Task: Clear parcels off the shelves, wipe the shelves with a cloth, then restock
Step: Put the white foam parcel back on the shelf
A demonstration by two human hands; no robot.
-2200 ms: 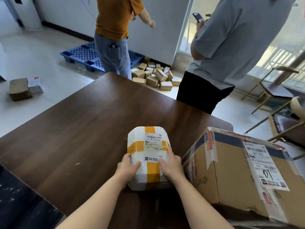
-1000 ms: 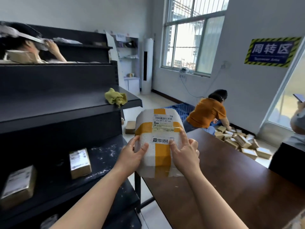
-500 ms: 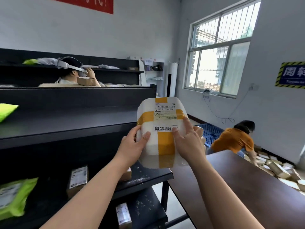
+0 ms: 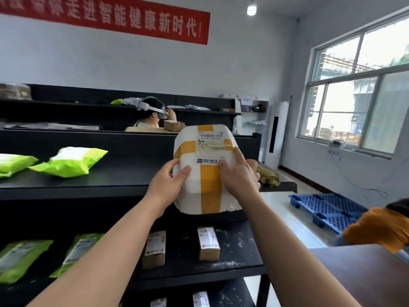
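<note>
I hold a white foam parcel (image 4: 204, 173) crossed with yellow tape and bearing a shipping label, raised in front of the black shelf unit (image 4: 99, 185). My left hand (image 4: 170, 180) grips its left side with the thumb on its face. My right hand (image 4: 238, 173) grips its right side, fingers spread over the label. The parcel hangs at the height of the upper shelf board, near its right end. A yellow-green cloth (image 4: 269, 176) lies on that board, partly hidden behind my right hand.
Green mailer bags (image 4: 66, 161) lie on the upper board and more on the lower one (image 4: 22, 258), beside two small cardboard boxes (image 4: 208, 242). A person wearing a headset (image 4: 152, 114) works behind the shelves. A brown table (image 4: 365, 275) and a blue pallet (image 4: 327, 207) are at right.
I lifted the parcel off the brown table, turned left and carried it to the shelves. It now sits higher and closer to the upper board.
</note>
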